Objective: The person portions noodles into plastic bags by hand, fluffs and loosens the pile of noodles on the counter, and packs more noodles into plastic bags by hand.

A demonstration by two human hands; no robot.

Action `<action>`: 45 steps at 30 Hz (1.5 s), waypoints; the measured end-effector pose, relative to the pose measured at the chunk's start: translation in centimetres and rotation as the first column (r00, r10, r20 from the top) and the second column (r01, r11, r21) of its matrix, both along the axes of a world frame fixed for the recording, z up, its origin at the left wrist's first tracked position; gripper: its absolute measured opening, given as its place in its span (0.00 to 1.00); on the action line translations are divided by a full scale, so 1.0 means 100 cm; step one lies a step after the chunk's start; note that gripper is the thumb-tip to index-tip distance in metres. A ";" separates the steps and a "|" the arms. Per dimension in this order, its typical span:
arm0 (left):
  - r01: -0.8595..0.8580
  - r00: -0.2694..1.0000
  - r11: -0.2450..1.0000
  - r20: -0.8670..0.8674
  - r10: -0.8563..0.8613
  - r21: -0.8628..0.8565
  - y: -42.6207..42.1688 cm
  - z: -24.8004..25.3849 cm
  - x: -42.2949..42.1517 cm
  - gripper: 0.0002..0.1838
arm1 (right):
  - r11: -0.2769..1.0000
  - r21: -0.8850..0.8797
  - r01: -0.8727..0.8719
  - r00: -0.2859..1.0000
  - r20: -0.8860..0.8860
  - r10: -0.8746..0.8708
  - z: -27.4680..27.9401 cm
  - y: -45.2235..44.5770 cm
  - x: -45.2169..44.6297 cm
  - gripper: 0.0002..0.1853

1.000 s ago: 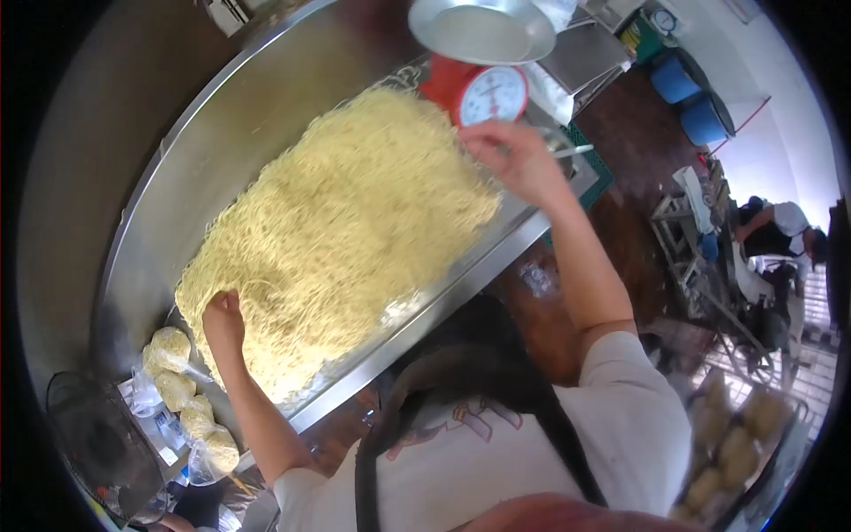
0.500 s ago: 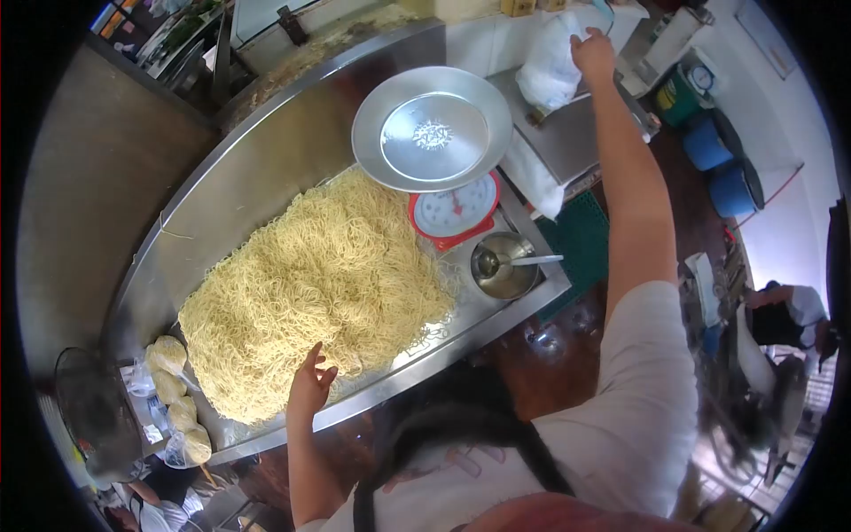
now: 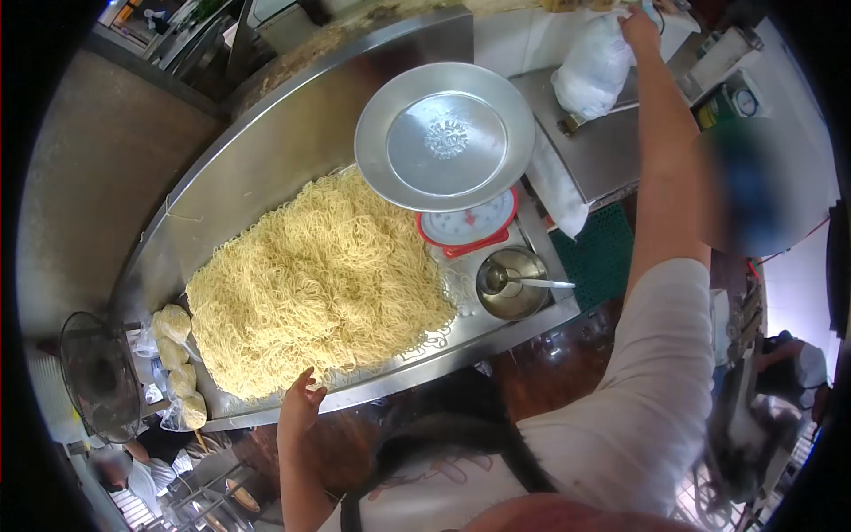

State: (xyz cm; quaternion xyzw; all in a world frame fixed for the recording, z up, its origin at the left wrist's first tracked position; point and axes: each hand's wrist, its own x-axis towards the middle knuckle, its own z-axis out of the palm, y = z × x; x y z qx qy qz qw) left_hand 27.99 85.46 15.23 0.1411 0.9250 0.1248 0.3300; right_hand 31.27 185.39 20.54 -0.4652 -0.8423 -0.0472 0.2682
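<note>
A big heap of yellow noodles (image 3: 310,284) fills much of the long steel tray (image 3: 355,395). My left hand (image 3: 303,403) is at the tray's front edge, beside the heap, with its fingers loosely bent and apart and nothing seen in them. My right arm stretches far out to the upper right. There my right hand (image 3: 640,31) has its fingers bent over the top of a bulging white plastic bag (image 3: 592,71); the exact grip is small and partly hidden. Between the heap and the bag stands a red dial scale (image 3: 470,226) carrying a wide round metal pan (image 3: 448,137).
Right of the scale sits a steel bowl (image 3: 512,297) with a ladle (image 3: 541,283) in it. Several bagged noodle portions (image 3: 182,381) line the tray's left end. A green mat (image 3: 596,257) lies beyond the right end. Other people are at the lower left and far right.
My left hand has drawn back from the noodles toward the tray edge. My right hand stays at the top of the white bag. The view has shifted slightly.
</note>
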 end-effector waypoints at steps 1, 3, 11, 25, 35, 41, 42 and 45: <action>-0.001 1.000 1.000 -0.009 0.001 0.005 -0.001 -0.001 0.001 0.32 | 1.000 0.030 0.005 0.999 -0.045 -0.004 -0.008 0.008 0.001 0.21; -0.014 1.000 1.000 -0.004 0.014 -0.001 0.001 0.001 0.003 0.32 | 0.998 0.057 -0.010 0.999 -0.048 0.013 -0.017 0.033 0.004 0.22; -0.088 0.996 0.995 0.019 0.089 -0.041 -0.007 0.007 0.012 0.31 | 0.998 0.022 0.063 0.998 -0.025 -0.062 0.003 0.010 0.000 0.14; -0.021 0.999 0.999 0.031 0.019 0.039 0.001 -0.005 0.016 0.30 | 0.636 0.101 -0.765 -0.112 -0.993 0.023 0.124 -0.108 0.017 0.27; 0.118 0.984 0.943 0.090 -0.153 0.312 0.043 -0.007 0.005 0.27 | 0.438 -0.198 -0.877 -0.109 -0.806 -0.582 -0.017 -0.470 0.127 0.29; -0.315 0.858 0.609 0.493 -0.146 0.728 0.078 0.027 -0.008 0.29 | 0.082 -0.387 -0.918 0.388 -0.922 0.001 -0.127 -0.597 0.153 0.25; -0.334 0.853 0.565 0.498 -0.160 0.754 0.084 0.038 -0.012 0.32 | 0.168 -0.413 -0.895 0.446 -0.826 0.344 -0.125 -0.602 0.151 0.25; -0.336 0.855 0.544 0.491 -0.166 0.768 0.075 0.048 -0.032 0.39 | -0.019 -0.586 -0.810 0.508 -0.718 0.476 -0.117 -0.643 0.111 0.21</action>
